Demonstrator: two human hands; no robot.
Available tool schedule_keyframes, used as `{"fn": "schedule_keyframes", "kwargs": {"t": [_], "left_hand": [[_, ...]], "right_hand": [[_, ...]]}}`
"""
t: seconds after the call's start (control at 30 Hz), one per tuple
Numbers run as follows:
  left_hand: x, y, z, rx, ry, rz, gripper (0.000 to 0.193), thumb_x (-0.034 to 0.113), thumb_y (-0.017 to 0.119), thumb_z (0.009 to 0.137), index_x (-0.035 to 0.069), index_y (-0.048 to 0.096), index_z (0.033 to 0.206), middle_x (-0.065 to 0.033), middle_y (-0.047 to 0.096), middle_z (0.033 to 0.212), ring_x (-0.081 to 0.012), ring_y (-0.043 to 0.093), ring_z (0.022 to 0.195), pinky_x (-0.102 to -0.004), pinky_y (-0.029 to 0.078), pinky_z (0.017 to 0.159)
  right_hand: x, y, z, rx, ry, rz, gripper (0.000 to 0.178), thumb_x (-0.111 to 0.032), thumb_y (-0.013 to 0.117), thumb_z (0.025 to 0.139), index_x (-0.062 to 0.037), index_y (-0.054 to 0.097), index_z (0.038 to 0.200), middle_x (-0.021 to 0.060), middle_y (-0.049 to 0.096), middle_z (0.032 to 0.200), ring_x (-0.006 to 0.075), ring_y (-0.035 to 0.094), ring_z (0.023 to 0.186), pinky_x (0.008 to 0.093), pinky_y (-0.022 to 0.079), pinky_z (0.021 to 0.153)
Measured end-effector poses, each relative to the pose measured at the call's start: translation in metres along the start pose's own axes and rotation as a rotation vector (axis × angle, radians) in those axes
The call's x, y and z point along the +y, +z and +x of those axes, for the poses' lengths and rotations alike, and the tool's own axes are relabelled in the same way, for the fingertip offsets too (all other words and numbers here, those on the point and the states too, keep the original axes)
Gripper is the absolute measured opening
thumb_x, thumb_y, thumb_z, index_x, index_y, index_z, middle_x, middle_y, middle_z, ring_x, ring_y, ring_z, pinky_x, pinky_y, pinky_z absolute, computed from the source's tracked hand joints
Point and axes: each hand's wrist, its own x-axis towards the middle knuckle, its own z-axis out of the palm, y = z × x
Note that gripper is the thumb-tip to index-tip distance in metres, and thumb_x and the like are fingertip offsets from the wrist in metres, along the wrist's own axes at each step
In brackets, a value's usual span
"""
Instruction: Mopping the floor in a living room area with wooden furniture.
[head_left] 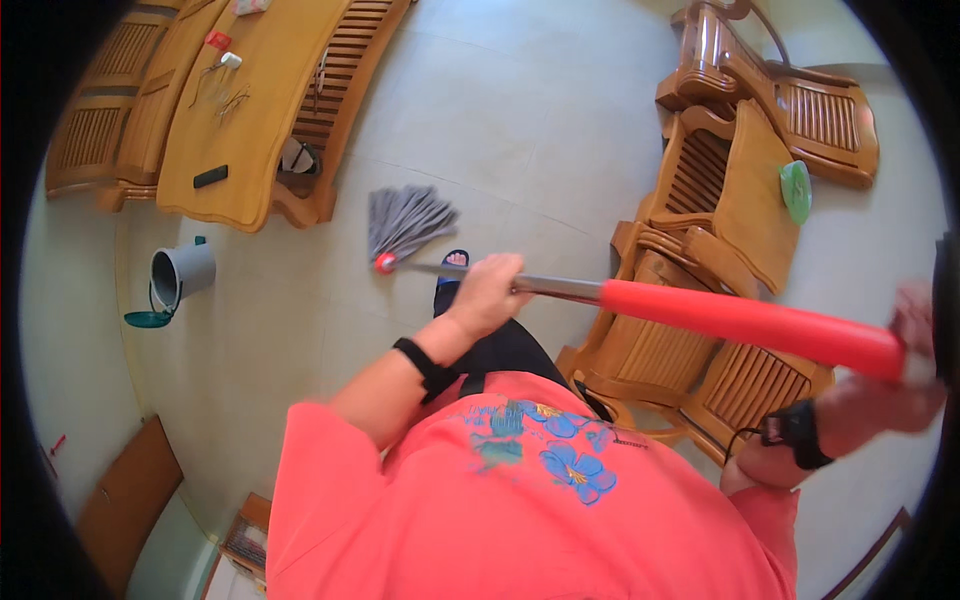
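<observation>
the left hand (487,297) is clamped around the metal pole (562,287) of a mop, fingers curled over it, and the right hand (920,345), blurred near the edge of the view, is wrapped around the end of its long red grip (750,320). the grip runs between the two hands, sloping from the right one toward the left. the mop head (408,225) lies ahead and to the left of the left hand, its grey strips fanned out on the pale floor (470,120) beyond a red cap (385,263). a foot in a dark slipper (456,258) shows just beyond the left hand, near the mop head. well to the left of that hand is a grey bucket (190,272) with a green lid (148,319) beside its mouth. farther ahead on the left is a wooden worktop (265,130) carrying a black remote (211,177), a small white thing (231,60) and a red box (218,40). ahead of the right hand stands a smaller wooden table (755,200) with a green tub (796,192) at its edge. wooden chairs (660,335) sit beyond the grip, and each wrist wears a black band (425,368).
</observation>
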Motion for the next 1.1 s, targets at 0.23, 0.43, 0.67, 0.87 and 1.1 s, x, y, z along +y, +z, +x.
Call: {"fn": "schedule_keyframes", "kwargs": {"t": [0.23,0.43,0.67,0.87,1.1], "left_hand": [[-0.197,-0.024,-0.18,-0.092,-0.568,0.265,0.031,0.026,0.078,0.071,0.006,0.057,0.081,-0.0173,0.06,0.084,-0.0392,0.056,0.082,-0.0467,0.045,0.069],[-0.21,-0.053,-0.215,-0.307,-0.756,0.275,0.035,0.03,0.08,0.069,0.002,0.061,0.076,-0.019,0.063,0.081,-0.0382,0.059,0.078,-0.0438,0.047,0.067],[-0.118,-0.057,-0.071,-0.037,-0.393,0.042,0.026,0.019,0.08,0.064,0.005,0.059,0.07,-0.0148,0.058,0.078,-0.0365,0.055,0.079,-0.0446,0.046,0.07],[-0.018,-0.04,0.034,-0.082,-0.144,-0.06,0.021,0.015,0.076,0.067,0.008,0.06,0.078,-0.0101,0.058,0.09,-0.0332,0.054,0.089,-0.0459,0.044,0.072],[0.03,-0.004,0.144,-0.079,0.037,-0.039,0.017,0.019,0.074,0.072,0.011,0.059,0.076,-0.0057,0.057,0.09,-0.0289,0.053,0.094,-0.0476,0.04,0.071]], "right_hand": [[0.059,0.226,-0.082,-0.272,0.808,0.947,0.018,-0.013,0.048,0.088,-0.0013,0.056,0.078,0.009,0.058,0.07,0.0209,0.061,0.067,0.0416,0.052,0.081],[0.047,0.257,-0.088,-0.577,0.943,0.847,0.021,-0.015,0.05,0.09,-0.0022,0.053,0.074,0.0067,0.056,0.067,0.0154,0.059,0.066,0.0356,0.051,0.075],[0.03,0.157,-0.006,-0.234,0.5,0.873,0.032,-0.028,0.049,0.093,-0.0108,0.037,0.068,0.0008,0.037,0.061,0.0154,0.044,0.053,0.0402,0.047,0.07],[-0.049,0.037,-0.007,0.208,0.283,0.652,0.033,-0.028,0.048,0.094,-0.0134,0.038,0.066,-0.0013,0.033,0.059,0.0116,0.035,0.044,0.0316,0.042,0.06],[-0.088,-0.008,-0.056,0.318,0.161,0.361,0.039,-0.028,0.067,0.085,-0.0174,0.041,0.058,-0.0063,0.048,0.053,0.0038,0.049,0.044,0.0225,0.044,0.06]]}}
